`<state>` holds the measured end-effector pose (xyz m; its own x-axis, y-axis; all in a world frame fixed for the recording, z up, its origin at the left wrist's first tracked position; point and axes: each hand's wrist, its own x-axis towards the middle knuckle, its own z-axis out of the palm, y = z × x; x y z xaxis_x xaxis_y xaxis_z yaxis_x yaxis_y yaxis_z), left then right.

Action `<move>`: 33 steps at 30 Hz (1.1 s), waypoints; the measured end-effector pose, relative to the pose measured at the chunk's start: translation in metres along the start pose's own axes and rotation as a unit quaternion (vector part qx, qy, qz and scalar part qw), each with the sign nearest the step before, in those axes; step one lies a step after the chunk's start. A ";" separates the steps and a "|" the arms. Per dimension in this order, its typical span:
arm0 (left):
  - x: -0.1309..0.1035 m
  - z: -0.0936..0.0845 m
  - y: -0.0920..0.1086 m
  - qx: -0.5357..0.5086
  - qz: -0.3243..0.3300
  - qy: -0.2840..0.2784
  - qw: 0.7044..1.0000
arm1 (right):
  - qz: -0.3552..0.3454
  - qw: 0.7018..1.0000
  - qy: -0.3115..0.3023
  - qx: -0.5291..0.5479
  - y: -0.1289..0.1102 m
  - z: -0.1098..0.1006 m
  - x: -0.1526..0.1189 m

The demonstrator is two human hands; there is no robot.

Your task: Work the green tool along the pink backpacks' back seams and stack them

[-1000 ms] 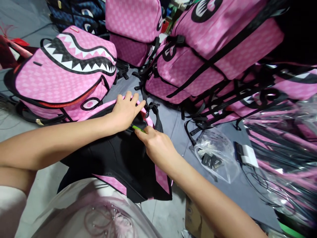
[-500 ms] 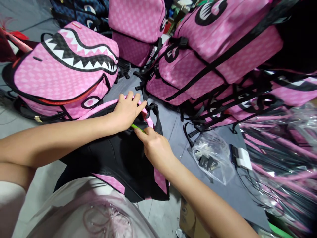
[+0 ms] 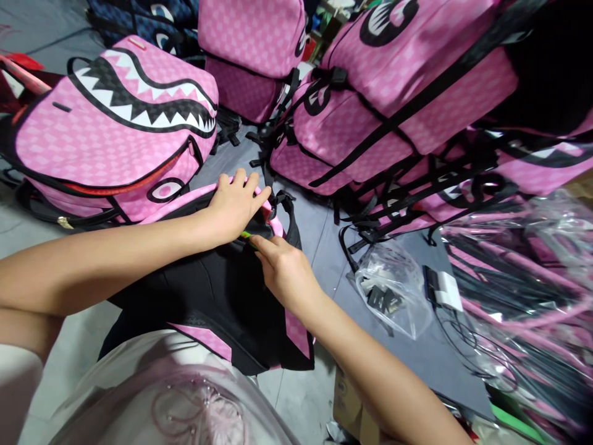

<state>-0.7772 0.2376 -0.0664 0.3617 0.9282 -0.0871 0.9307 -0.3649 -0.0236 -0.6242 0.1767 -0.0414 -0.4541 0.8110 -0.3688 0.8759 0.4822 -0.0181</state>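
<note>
A black-backed backpack with pink edging (image 3: 194, 287) lies over the table's near edge, against my body. My left hand (image 3: 238, 204) presses on its far pink rim, fingers spread and lying over the fabric. My right hand (image 3: 286, 269) is closed around a slim green tool (image 3: 245, 235), held low against the black fabric just below my left palm. Only a short bright green piece of the tool shows; the rest is hidden in my fist and by the fabric, so its kind cannot be made out. A black strap (image 3: 291, 219) loops up beside my right hand.
A pink backpack with a shark-mouth print (image 3: 125, 117) lies at the left. Several pink backpacks (image 3: 361, 117) are piled at the back right. On the grey table (image 3: 333, 259) are a clear plastic bag (image 3: 393, 290) of small dark pieces and a white adapter (image 3: 448, 290) with cables. Plastic-wrapped goods (image 3: 519, 278) fill the right.
The view has shifted slightly. My right hand and the green tool have moved a little left along the fabric, with less of the tool showing. My left hand keeps its place on the rim.
</note>
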 end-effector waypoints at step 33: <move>0.005 -0.015 -0.006 0.033 0.033 -0.039 0.998 | 0.009 0.998 -0.038 -0.053 -0.011 -0.016 -0.006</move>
<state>-0.7801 0.2451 -0.0521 0.4146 0.8943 -0.1682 0.8985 -0.4316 -0.0804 -0.6333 0.1715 -0.0241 -0.4218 0.7943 -0.4371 0.8594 0.5039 0.0863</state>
